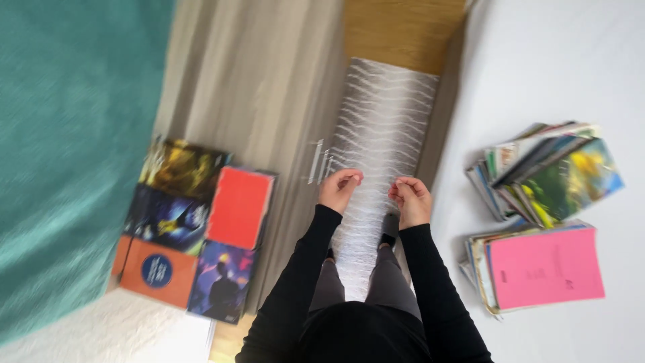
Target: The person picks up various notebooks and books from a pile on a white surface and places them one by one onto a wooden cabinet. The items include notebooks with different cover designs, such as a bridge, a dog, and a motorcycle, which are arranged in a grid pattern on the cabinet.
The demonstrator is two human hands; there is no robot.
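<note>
Two broad surfaces frame the scene: a teal woven blanket (pixel 67 148) at one side and a smooth white sheet (pixel 537 60) at the other, with bare wood floor between. A long grey-and-white rippled sheet (pixel 386 114) runs down the middle (blurred). Glossy albums (pixel 195 225) and stacked booklets (pixel 544 215) flank it. The left hand (pixel 339 188) and right hand (pixel 410 198) are curled, pinching its near part.
</note>
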